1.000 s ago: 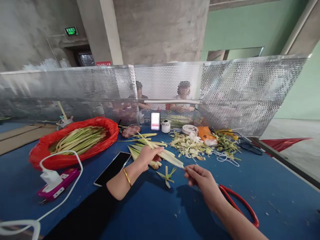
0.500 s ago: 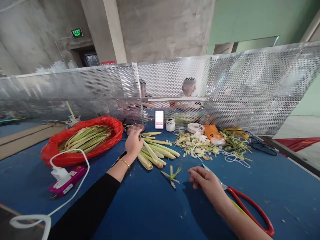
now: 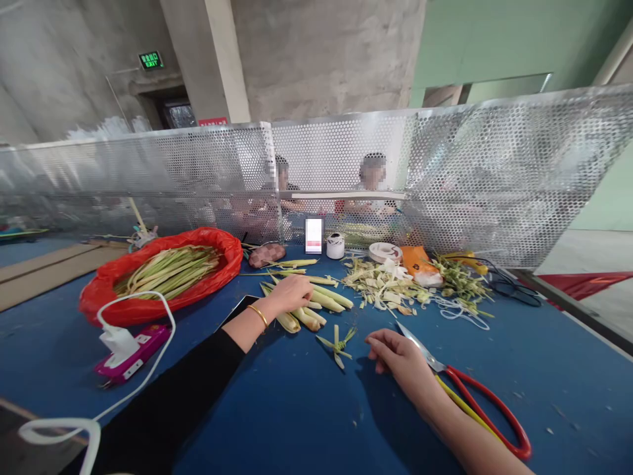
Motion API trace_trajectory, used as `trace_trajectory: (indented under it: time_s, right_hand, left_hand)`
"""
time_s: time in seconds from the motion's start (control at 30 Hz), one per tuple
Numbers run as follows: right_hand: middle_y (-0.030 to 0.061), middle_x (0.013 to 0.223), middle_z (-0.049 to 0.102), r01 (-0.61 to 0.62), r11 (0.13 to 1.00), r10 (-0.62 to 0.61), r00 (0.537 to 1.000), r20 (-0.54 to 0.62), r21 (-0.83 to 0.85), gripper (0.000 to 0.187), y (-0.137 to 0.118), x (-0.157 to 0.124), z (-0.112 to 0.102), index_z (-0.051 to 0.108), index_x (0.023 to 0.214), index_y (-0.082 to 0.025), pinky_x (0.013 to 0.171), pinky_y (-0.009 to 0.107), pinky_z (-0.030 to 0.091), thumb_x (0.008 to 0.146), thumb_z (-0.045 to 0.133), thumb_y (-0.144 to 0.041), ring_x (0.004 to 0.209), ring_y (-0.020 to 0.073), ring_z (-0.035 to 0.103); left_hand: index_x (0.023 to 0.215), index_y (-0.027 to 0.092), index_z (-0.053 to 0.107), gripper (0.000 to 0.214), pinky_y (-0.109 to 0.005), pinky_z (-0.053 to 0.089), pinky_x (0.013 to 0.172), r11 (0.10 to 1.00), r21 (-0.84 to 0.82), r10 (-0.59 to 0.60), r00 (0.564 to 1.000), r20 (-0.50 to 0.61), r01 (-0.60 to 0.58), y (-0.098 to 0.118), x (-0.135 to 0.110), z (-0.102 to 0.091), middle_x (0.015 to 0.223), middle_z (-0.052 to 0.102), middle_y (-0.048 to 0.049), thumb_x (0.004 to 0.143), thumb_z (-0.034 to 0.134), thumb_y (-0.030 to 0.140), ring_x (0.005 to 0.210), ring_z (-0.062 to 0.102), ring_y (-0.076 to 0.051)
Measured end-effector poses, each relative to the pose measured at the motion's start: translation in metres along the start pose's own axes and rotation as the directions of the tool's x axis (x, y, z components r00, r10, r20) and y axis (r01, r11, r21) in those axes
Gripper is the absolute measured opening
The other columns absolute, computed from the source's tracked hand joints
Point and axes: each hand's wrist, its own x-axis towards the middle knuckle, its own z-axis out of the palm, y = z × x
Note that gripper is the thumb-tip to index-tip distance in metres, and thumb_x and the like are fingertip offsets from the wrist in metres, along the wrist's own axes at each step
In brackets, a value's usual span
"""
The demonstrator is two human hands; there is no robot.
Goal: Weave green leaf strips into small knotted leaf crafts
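My left hand, with a gold bangle at the wrist, lies over a pile of pale green leaf stalks. Its fingers are bent down onto them and the tips are hidden. My right hand hovers over the blue table, fingers curled in loosely, nothing visible in them. Right beside it, partly under the forearm, lies a pair of scissors with red handles, blades pointing away from me. Between the hands rests a small knotted piece woven of green leaf strips.
At left, a red plastic bag holds long green strips; a purple power strip with a white cable lies in front. Trimmings, a tape roll, an orange packet, and a phone stand before a perforated metal screen.
My left hand has moved right and nearer, from the far left end of the leaf stalks onto their middle. My right hand has hardly moved; the whole view has shifted slightly.
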Motion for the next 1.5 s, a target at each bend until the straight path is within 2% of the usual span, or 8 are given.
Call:
trace_trajectory:
  time_s: [0.33, 0.43, 0.53, 0.77, 1.07, 1.33, 1.43, 1.5]
  right_hand:
    - [0.0023, 0.067, 0.064, 0.086, 0.989, -0.064, 0.983, -0.170, 0.122, 0.046, -0.018, -0.002, -0.008, 0.066, 0.083, -0.018, 0.055, 0.028, 0.044, 0.068, 0.066, -0.063, 0.056, 0.0164, 0.057]
    - [0.0050, 0.073, 0.067, 0.128, 0.972, -0.092, 0.979, -0.180, 0.199, 0.050, -0.030, -0.008, -0.010, 0.069, 0.086, -0.017, 0.059, 0.028, 0.044, 0.067, 0.069, -0.063, 0.064, 0.0183, 0.060]
    - [0.0072, 0.084, 0.070, 0.168, 0.919, -0.130, 0.983, -0.128, 0.358, 0.047, -0.041, -0.016, -0.011, 0.071, 0.092, -0.018, 0.065, 0.028, 0.045, 0.071, 0.069, -0.060, 0.075, 0.0202, 0.063]
    - [0.0013, 0.071, 0.065, 0.047, 0.863, -0.029, 0.999, -0.044, 0.503, 0.029, -0.044, -0.022, -0.010, 0.069, 0.072, -0.017, 0.062, 0.024, 0.042, 0.061, 0.083, -0.040, 0.066, 0.0132, 0.055]
    - [-0.0022, 0.056, 0.056, -0.050, 0.836, 0.098, 0.994, -0.059, 0.546, 0.032, -0.033, -0.016, -0.009, 0.062, 0.062, -0.016, 0.045, 0.020, 0.036, 0.058, 0.085, -0.037, 0.049, 0.0074, 0.044]
    - [-0.0023, 0.069, 0.061, 0.084, 0.762, 0.096, 0.966, -0.240, 0.642, 0.028, -0.027, -0.007, -0.022, 0.066, 0.075, -0.019, 0.048, 0.018, 0.045, 0.059, 0.085, -0.033, 0.055, 0.0087, 0.053]
    - [-0.0006, 0.072, 0.064, 0.055, 0.744, 0.143, 0.960, -0.239, 0.666, 0.027, -0.029, -0.007, -0.023, 0.066, 0.077, -0.019, 0.049, 0.019, 0.046, 0.059, 0.083, -0.030, 0.059, 0.0113, 0.060]
    - [0.0025, 0.075, 0.067, 0.011, 0.779, 0.150, 0.968, -0.204, 0.627, 0.027, -0.030, -0.009, -0.021, 0.066, 0.079, -0.019, 0.049, 0.021, 0.047, 0.060, 0.082, -0.031, 0.063, 0.0150, 0.064]
  left_hand:
    - [0.091, 0.020, 0.048, 0.016, -0.030, 0.051, 0.070, 0.894, -0.444, -0.185, 0.950, -0.251, 0.057, 0.070, 0.004, -0.053, 0.083, 0.069, -0.0041, 0.091, 0.045, 0.036, 0.077, 0.066, -0.017]
    - [0.084, 0.018, 0.053, 0.025, -0.030, 0.051, 0.065, 0.395, -0.890, -0.234, 0.962, 0.141, 0.227, 0.112, -0.010, -0.052, 0.081, 0.069, -0.0050, 0.080, 0.065, 0.040, 0.071, 0.066, -0.017]
    - [0.079, 0.018, 0.057, 0.027, -0.023, 0.046, 0.056, 0.176, -0.929, -0.256, 0.927, 0.276, 0.325, 0.143, -0.023, -0.033, 0.074, 0.064, 0.0000, 0.069, 0.076, 0.034, 0.064, 0.060, -0.012]
    - [0.071, 0.017, 0.058, 0.024, -0.021, 0.038, 0.047, 0.232, -0.873, -0.369, 0.869, 0.330, 0.430, 0.157, -0.033, 0.027, 0.062, 0.055, 0.0042, 0.066, 0.073, 0.035, 0.057, 0.052, -0.010]
    - [0.077, 0.018, 0.058, 0.025, -0.020, 0.037, 0.047, 0.133, -0.835, -0.342, 0.816, 0.466, 0.533, 0.144, -0.034, 0.038, 0.066, 0.063, 0.0008, 0.069, 0.071, 0.037, 0.055, 0.055, -0.011]
    - [0.076, 0.016, 0.067, 0.012, -0.027, 0.048, 0.066, 0.319, -0.816, -0.077, 0.872, 0.484, 0.482, 0.150, -0.042, 0.035, 0.066, 0.068, -0.0014, 0.071, 0.069, 0.026, 0.060, 0.061, -0.013]
    - [0.078, 0.019, 0.069, 0.010, -0.024, 0.046, 0.059, 0.671, -0.685, -0.105, 0.951, 0.290, 0.283, 0.131, -0.037, 0.023, 0.069, 0.069, -0.0005, 0.078, 0.061, 0.025, 0.060, 0.062, -0.014]
    - [0.077, 0.022, 0.072, 0.009, -0.024, 0.041, 0.055, 0.963, -0.254, -0.079, 0.996, 0.050, 0.089, 0.107, -0.028, 0.011, 0.063, 0.067, 0.0014, 0.076, 0.065, 0.027, 0.058, 0.060, -0.015]
